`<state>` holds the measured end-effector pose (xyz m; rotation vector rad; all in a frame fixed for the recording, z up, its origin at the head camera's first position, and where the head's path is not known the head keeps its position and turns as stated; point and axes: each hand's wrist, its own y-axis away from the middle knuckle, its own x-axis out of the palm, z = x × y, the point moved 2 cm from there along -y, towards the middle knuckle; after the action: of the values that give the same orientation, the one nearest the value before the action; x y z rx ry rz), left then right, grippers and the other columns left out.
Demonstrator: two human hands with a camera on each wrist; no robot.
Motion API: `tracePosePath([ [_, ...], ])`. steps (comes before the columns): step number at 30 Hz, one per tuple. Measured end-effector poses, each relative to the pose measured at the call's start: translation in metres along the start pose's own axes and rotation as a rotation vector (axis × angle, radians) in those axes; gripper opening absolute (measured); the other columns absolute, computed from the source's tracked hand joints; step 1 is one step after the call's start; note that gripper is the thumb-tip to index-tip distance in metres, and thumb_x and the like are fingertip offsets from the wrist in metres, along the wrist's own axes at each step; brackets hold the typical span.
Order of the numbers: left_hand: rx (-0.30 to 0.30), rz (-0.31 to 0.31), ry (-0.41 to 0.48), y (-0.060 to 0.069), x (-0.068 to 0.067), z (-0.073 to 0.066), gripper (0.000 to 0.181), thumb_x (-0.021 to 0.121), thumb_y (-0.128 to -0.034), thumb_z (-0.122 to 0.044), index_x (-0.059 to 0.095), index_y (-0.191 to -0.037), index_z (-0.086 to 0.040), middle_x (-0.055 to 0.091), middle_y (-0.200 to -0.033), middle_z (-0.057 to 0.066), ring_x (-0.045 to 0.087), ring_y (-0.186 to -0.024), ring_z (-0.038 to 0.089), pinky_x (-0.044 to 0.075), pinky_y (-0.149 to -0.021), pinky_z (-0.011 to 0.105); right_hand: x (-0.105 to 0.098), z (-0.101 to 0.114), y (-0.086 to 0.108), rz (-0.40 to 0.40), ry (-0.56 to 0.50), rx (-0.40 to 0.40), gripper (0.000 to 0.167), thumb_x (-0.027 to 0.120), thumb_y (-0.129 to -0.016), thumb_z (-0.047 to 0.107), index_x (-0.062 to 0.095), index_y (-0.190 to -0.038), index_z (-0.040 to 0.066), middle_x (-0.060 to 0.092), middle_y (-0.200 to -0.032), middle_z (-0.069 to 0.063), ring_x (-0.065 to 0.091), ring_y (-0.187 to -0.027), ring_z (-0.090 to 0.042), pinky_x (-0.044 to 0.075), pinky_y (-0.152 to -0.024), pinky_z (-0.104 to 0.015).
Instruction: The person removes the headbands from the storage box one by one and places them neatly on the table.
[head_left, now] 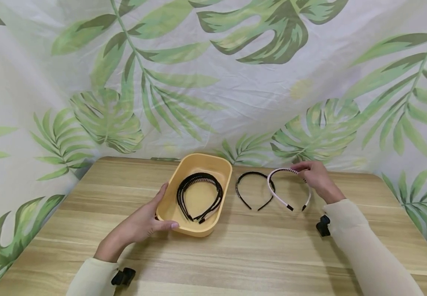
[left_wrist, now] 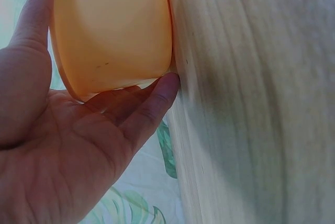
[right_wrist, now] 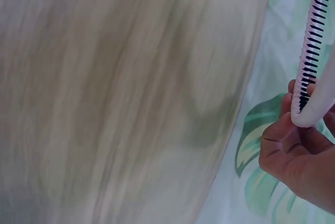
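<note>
at the far left of the head view, a pale cream sleeve leads to the left hand, with a small black wrist device strapped at its cuff. the left hand is spread wide round the corner of a yellow-orange rounded rectangular tray: the thumb lies over the rim at about seven o'clock, and the fingers press the outer wall from eight to nine. the tray stands on a light wood-grain table, its long axis running from seven o'clock to one.

inside it lies a nested bundle of slim black hairbands, together with a pale toothed one; how many there are in all i cannot tell. their tips point towards six o'clock.

at three o'clock from the tray, near it, a thin black curved hairband lies on the table, tips towards six.

next comes a pale pink, wrapped hairband with black teeth along its inner side and black tips, partly overlapping the black one's right edge in the head view. the right hand pinches it at about one o'clock on its curve, thumb and fingertips closed together on the band. whether its tips touch the wood i cannot tell.
</note>
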<state>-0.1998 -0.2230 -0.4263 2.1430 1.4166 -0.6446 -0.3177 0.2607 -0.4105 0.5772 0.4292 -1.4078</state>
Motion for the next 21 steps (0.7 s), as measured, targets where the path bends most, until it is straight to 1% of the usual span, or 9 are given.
tracePosePath([
  [2,-0.001,0.001,0.004,0.0,0.0,0.0,0.131,0.084,-0.0853,-0.043,-0.012,-0.168,-0.011,0.023,-0.167,0.036,0.057,-0.133,0.035,0.035,-0.117,0.06,-0.002,-0.002,-0.001,-0.01,0.009,-0.005,0.039,0.051,-0.101,-0.004,0.062,-0.138,-0.009,0.057,-0.144,-0.032,0.054,-0.132,-0.044,0.051,-0.097,-0.043],
  [7,-0.006,0.001,0.006,0.0,-0.001,-0.001,0.132,0.085,-0.0845,-0.043,-0.011,-0.168,-0.01,0.025,-0.166,0.036,0.058,-0.13,0.033,0.035,-0.117,0.059,-0.006,-0.008,-0.002,-0.024,0.02,-0.01,0.039,0.051,-0.099,-0.007,0.063,-0.136,-0.012,0.059,-0.142,-0.034,0.052,-0.135,-0.046,0.052,-0.089,-0.034],
  [9,-0.007,0.0,0.006,0.0,-0.001,-0.001,0.132,0.085,-0.0844,-0.043,-0.011,-0.168,-0.011,0.026,-0.166,0.036,0.059,-0.128,0.032,0.036,-0.116,0.059,-0.007,-0.01,-0.003,-0.026,0.017,-0.008,0.039,0.051,-0.098,-0.007,0.063,-0.135,-0.013,0.059,-0.141,-0.035,0.051,-0.136,-0.046,0.051,-0.086,-0.032],
  [11,-0.006,-0.001,0.004,-0.001,-0.001,0.0,0.132,0.085,-0.0844,-0.043,-0.011,-0.168,-0.011,0.027,-0.165,0.037,0.06,-0.128,0.032,0.036,-0.116,0.059,-0.007,-0.011,-0.004,-0.028,0.016,-0.008,0.039,0.052,-0.097,-0.008,0.063,-0.134,-0.013,0.059,-0.14,-0.035,0.051,-0.136,-0.046,0.051,-0.086,-0.031],
  [14,-0.002,-0.002,-0.001,-0.001,-0.001,0.0,0.131,0.085,-0.0846,-0.043,-0.011,-0.168,-0.011,0.027,-0.165,0.037,0.061,-0.126,0.031,0.038,-0.115,0.058,-0.007,-0.014,-0.005,-0.03,0.021,-0.005,0.039,0.053,-0.096,-0.009,0.064,-0.133,-0.013,0.06,-0.14,-0.035,0.05,-0.137,-0.046,0.052,-0.09,-0.034],
  [18,0.001,-0.001,-0.006,-0.001,-0.001,0.0,0.131,0.085,-0.0847,-0.043,-0.011,-0.168,-0.01,0.028,-0.164,0.037,0.062,-0.125,0.031,0.04,-0.114,0.058,-0.008,-0.018,-0.007,-0.031,0.027,0.005,0.039,0.053,-0.097,-0.008,0.064,-0.134,-0.012,0.059,-0.142,-0.034,0.049,-0.139,-0.047,0.051,-0.097,-0.041],
  [21,0.0,-0.002,-0.012,-0.001,-0.001,-0.001,0.131,0.085,-0.0847,-0.043,-0.011,-0.168,-0.01,0.028,-0.165,0.037,0.061,-0.127,0.032,0.039,-0.114,0.058,-0.01,-0.02,-0.007,-0.029,0.038,0.017,0.039,0.051,-0.098,-0.008,0.064,-0.135,-0.011,0.058,-0.144,-0.034,0.048,-0.139,-0.047,0.05,-0.098,-0.042],
])
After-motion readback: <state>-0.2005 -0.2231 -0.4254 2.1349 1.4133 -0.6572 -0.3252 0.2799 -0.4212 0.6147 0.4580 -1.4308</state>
